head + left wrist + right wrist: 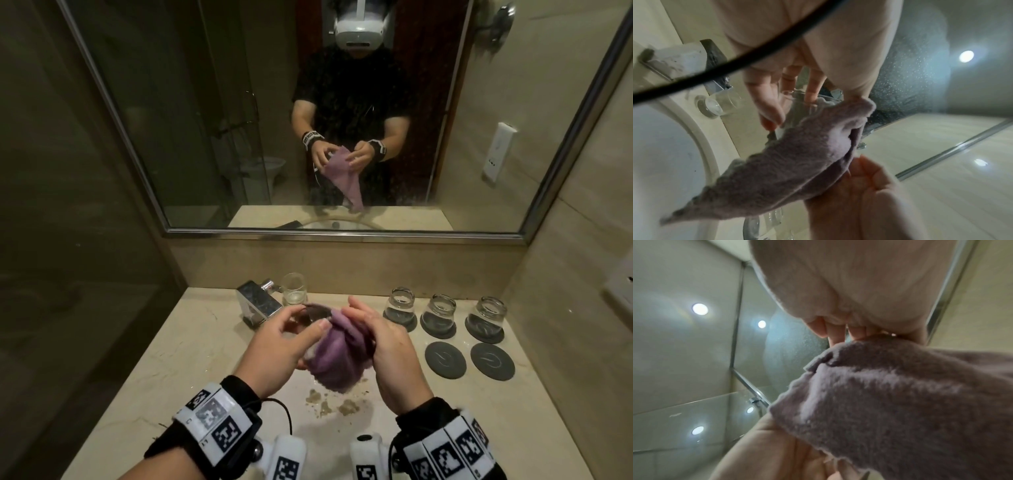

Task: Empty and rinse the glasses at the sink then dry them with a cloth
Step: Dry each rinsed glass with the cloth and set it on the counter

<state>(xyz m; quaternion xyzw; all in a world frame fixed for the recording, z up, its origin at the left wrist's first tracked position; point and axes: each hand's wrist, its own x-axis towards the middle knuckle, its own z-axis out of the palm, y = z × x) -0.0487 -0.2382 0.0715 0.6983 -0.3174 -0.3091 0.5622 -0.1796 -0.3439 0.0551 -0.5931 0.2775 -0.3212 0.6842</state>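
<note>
My left hand (301, 322) grips a clear glass (310, 315) over the sink, tilted with its mouth toward the right; fingers curl round its wall (795, 104). My right hand (363, 320) holds a purple cloth (337, 358) bunched against the glass's mouth. In the left wrist view the cloth (797, 162) drapes over the rim and hangs down, with the right hand (859, 186) beneath it. The right wrist view is mostly filled by the cloth (900, 394); my right fingers (836, 334) curl at its top. Most of the glass is hidden by hands and cloth.
Another glass (294, 289) stands upright beside the chrome faucet (255, 303). Three glasses (440, 317) sit upside down on dark coasters at the right, with two bare coasters (445, 359) in front. The beige counter (164, 349) surrounds the basin; a mirror rises behind.
</note>
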